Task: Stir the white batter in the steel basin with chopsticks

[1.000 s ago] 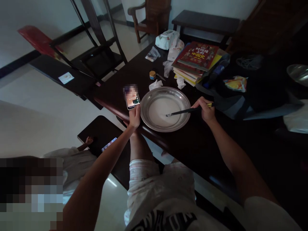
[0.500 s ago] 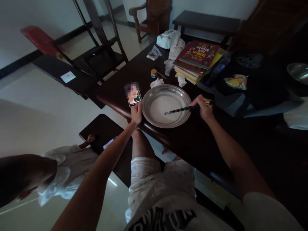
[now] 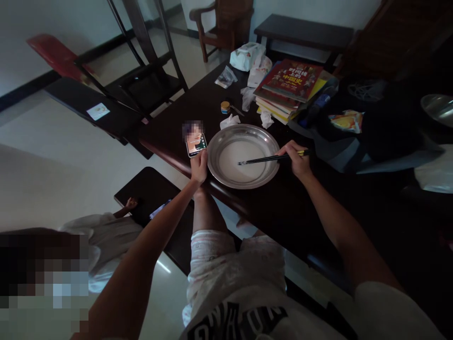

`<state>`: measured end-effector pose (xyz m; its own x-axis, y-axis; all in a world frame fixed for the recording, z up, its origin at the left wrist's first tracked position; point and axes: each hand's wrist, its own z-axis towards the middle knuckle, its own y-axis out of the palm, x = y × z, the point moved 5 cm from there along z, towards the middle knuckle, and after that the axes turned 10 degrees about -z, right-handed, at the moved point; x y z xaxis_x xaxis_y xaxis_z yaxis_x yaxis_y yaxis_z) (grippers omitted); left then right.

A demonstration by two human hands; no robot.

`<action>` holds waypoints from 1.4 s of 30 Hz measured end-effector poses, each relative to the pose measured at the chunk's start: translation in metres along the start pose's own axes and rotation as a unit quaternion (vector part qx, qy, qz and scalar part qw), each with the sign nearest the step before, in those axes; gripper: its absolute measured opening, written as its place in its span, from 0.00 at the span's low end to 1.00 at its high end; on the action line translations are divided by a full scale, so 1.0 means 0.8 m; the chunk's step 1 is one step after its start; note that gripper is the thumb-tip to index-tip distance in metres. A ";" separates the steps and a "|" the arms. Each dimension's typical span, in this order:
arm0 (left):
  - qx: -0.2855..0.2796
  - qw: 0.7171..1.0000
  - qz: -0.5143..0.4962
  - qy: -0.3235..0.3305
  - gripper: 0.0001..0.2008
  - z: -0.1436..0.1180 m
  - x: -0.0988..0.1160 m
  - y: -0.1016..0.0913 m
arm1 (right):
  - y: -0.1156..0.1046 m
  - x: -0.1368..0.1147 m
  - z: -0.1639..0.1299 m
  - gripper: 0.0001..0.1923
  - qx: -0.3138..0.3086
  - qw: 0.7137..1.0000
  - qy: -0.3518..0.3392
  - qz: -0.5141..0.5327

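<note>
Silvery, the basin (image 3: 230, 180) stood at the table's (image 3: 255, 200) near edge, left hand (image 3: 199, 166) by its left rim, grip unclear; the right hand (image 3: 297, 159) held chopsticks (image 3: 264, 160), probably best swept gently through the whitish contents (image 3: 240, 152).

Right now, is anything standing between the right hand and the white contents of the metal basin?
Only the rim of the metal basin; the black chopsticks in the right hand pass over it to the white contents. Nothing else visible intervenes.
</note>
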<state>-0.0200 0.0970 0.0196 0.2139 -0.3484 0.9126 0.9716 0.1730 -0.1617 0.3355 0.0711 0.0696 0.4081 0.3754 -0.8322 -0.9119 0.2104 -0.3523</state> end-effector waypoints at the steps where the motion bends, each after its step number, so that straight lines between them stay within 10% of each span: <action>1: 0.001 1.000 0.000 0.003 0.33 0.000 0.000 0.000 | -0.001 0.001 -0.001 0.26 -0.002 1.000 0.002 0.005; 42: 0.013 1.000 0.005 0.009 0.34 -0.003 0.006 0.002 | 0.005 -0.008 0.003 0.27 0.006 1.000 -0.010 -0.019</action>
<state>-0.0173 0.0938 0.0228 0.2261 -0.3624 0.9042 0.9664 0.2002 -0.1614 0.3292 0.0720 0.0745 0.4442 0.3847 -0.8091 -0.8947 0.2368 -0.3787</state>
